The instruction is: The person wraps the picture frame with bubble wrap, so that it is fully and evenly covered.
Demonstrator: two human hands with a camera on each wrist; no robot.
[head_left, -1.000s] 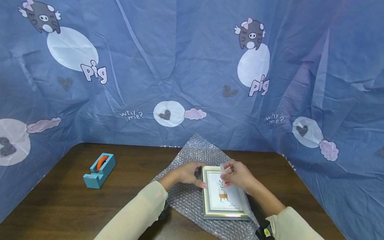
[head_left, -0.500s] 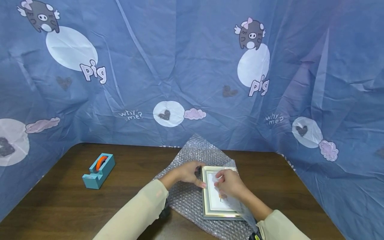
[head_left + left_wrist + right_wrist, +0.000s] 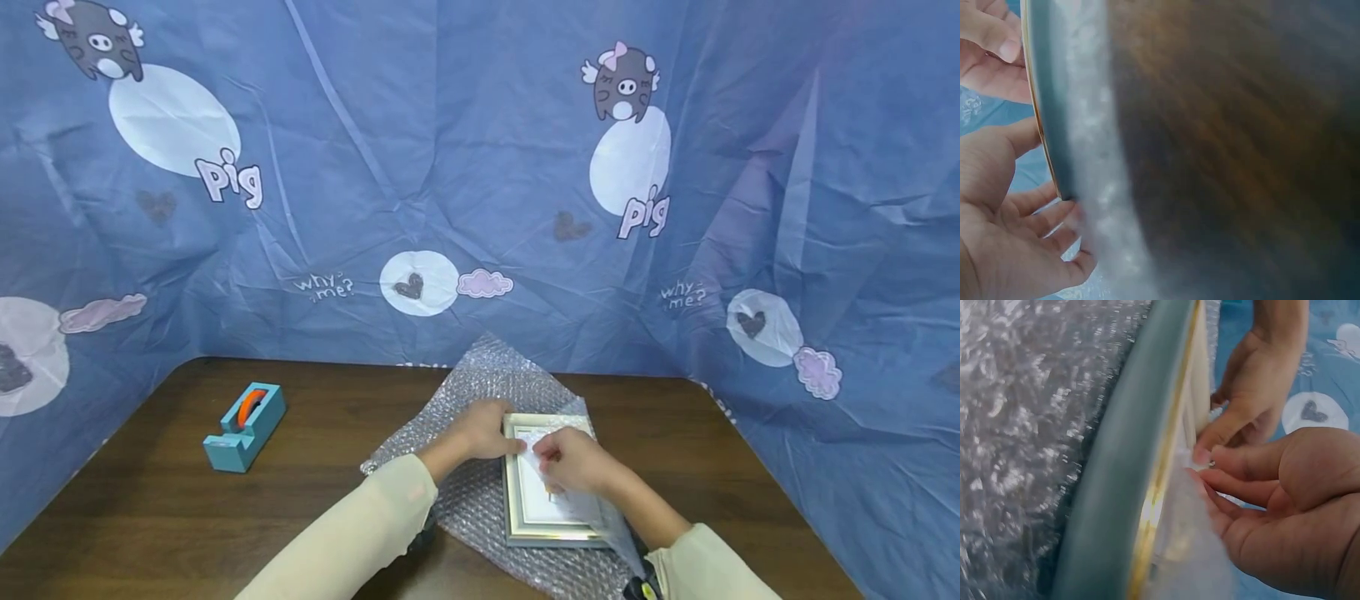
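A picture frame (image 3: pixel 516 515) with a pale gold front and grey-green sides lies face up on a sheet of bubble wrap (image 3: pixel 491 375). My left hand (image 3: pixel 480 429) holds the frame near its far left corner, thumb over the front edge; in the left wrist view its fingers (image 3: pixel 1047 219) reach past the corner. With thumb and fingertips, my right hand (image 3: pixel 573 460) pinches the edge of the wrap's right flap, drawn over part of the picture. The right wrist view shows this pinch close to the left thumb, beside the frame's side (image 3: pixel 1116 462).
On the left of the brown wooden table (image 3: pixel 135 500) stands a blue tape dispenser (image 3: pixel 245 429) with an orange roll core. A blue cloth with pig prints (image 3: pixel 337 167) hangs behind and around the table.
My right hand has brought the wrap flap leftward and down over the picture. My left hand has shifted slightly right, its thumb now farther over the frame, beside the right fingertips.
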